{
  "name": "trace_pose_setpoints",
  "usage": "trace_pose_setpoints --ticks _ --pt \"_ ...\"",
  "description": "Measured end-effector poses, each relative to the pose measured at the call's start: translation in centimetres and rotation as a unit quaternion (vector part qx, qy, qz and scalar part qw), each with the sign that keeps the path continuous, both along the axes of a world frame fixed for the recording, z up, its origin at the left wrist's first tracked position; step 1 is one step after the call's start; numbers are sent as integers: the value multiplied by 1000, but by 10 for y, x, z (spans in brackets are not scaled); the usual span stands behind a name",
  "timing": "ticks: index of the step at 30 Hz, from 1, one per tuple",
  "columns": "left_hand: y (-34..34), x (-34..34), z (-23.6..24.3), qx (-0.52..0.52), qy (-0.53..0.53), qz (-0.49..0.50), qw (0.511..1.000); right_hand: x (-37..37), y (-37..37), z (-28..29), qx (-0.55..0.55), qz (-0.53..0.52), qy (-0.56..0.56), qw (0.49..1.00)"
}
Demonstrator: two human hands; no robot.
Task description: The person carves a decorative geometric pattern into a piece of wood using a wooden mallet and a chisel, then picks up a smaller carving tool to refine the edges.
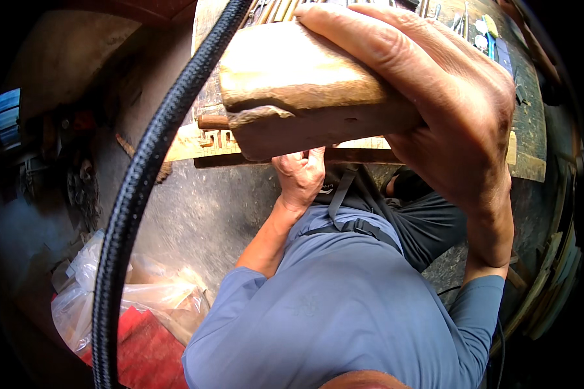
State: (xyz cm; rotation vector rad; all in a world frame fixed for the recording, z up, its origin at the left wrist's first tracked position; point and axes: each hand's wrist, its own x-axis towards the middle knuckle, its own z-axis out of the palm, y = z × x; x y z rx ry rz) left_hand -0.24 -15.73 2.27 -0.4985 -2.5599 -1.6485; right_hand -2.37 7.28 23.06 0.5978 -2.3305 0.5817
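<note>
My right hand (461, 97) is raised high and wraps over a thick worn wooden block (305, 71), its fingers across the top. One lower edge of the block is chipped. Below and beyond it, my left hand (302, 174) is at the bench's near edge with its fingers closed; the block hides the fingertips and whatever they hold. A pale wooden board (191, 148) with small cut-outs lies along that edge, mostly covered by the block. The end of a brown wooden rod or handle (213, 122) shows beside the block, above the board.
Several slim tools (276, 11) lie on the workbench (532, 139), with small brushes (491, 39) at the far right. A black braided cable (152, 168) crosses the left of the view. Plastic bags (156, 285) and red cloth-like material (139, 347) are at the lower left; wooden strips (551, 279) stand at right.
</note>
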Motion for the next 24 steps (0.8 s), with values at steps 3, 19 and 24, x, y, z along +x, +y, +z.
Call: trace_pose_setpoints --ticks 3,19,24 --pt "3 1 8 -3 -13 4 1000 -2 -3 3 9 2 14 1000" --pt "15 1 27 -94 140 -52 984 -3 2 23 54 -21 66 996" --pt "27 -5 28 -95 194 -56 975 3 14 27 -23 1 63 998"
